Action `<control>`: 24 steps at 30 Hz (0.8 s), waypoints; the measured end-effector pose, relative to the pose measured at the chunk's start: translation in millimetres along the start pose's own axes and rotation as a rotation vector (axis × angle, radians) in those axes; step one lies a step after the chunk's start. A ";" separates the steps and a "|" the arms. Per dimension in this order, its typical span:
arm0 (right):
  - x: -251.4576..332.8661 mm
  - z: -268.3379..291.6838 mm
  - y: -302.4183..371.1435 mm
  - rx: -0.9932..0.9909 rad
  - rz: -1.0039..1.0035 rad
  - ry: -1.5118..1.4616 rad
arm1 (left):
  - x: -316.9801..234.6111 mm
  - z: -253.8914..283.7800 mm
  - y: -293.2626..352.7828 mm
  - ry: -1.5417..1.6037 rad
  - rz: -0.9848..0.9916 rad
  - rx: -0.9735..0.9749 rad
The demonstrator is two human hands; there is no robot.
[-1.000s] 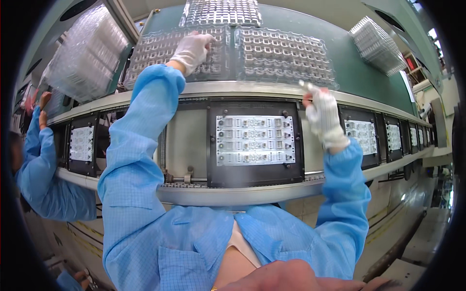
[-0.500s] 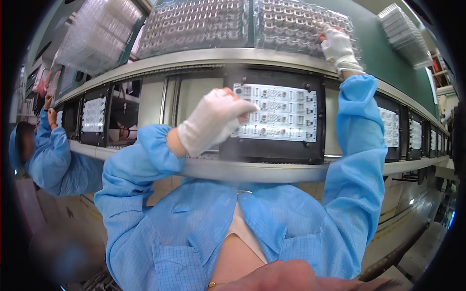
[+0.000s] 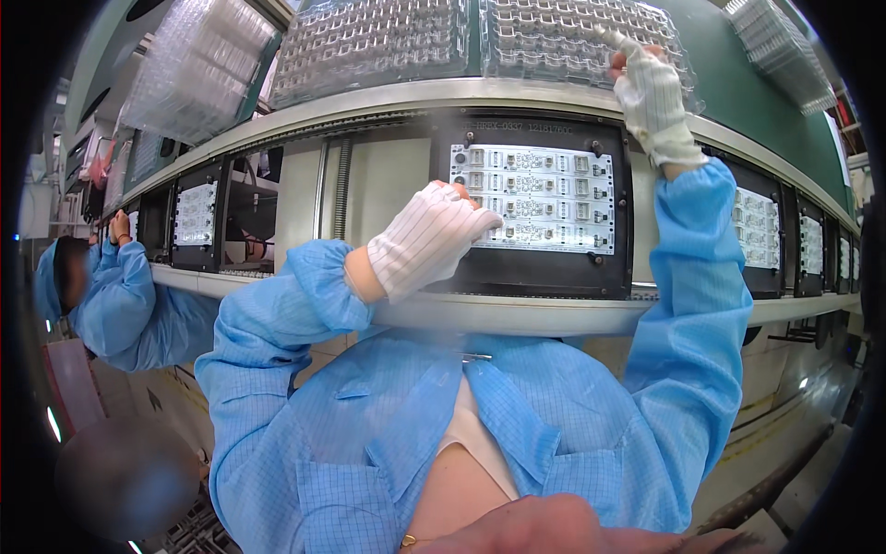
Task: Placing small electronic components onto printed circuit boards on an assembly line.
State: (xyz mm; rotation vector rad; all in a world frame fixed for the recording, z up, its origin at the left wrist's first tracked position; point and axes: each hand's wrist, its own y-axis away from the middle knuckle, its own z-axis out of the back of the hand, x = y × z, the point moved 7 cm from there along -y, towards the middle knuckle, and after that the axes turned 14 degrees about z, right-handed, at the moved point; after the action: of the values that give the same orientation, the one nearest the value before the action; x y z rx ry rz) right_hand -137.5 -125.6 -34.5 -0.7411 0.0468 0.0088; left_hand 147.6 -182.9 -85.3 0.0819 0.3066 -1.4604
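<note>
- Curling over the left edge of the black fixture (image 3: 544,275): left hand (image 3: 426,235).
- Beyond the fixture: right hand (image 3: 657,100), fingers bent over a clear plastic tray (image 3: 563,51); whether either grasps anything, I cannot tell.
- On the fixture: circuit-board panel (image 3: 552,189), presumably light, stiff, brittle; best held by edges.

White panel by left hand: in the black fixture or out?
In. Black fixture borders the white panel above, right and below; left hand hides the panel's lower-left corner.

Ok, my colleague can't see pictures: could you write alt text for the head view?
The person's gloved left hand is over white circuit boards in a black frame; the gloved right hand is at a clear plastic tray.
</note>
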 end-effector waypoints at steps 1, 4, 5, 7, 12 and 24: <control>10.0 4.7 3.9 -0.010 0.013 -0.021 | -0.9 1.5 -1.7 0.002 -0.006 0.003; 30.5 10.0 22.7 -0.006 0.050 -0.055 | -1.1 -5.2 -4.3 -0.071 0.004 0.097; 37.8 13.3 29.3 -0.017 0.081 -0.080 | -1.2 -4.1 -4.4 -0.061 0.005 0.075; 45.0 12.2 50.1 -0.028 -0.011 -0.163 | 0.1 -5.2 -4.6 -0.047 0.002 0.052; 24.9 -5.8 113.8 -0.257 -0.632 -0.383 | 11.8 5.4 -1.8 0.291 0.055 -0.079; 20.9 -43.6 123.2 -0.395 -0.643 -0.654 | 16.7 -12.7 -10.2 0.207 0.186 0.024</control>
State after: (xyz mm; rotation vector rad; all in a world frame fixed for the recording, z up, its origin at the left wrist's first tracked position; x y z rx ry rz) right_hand -121.4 -64.3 -150.7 -1.0894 -0.8376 -0.3615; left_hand 136.9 -197.1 -100.3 0.2757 0.4382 -1.2726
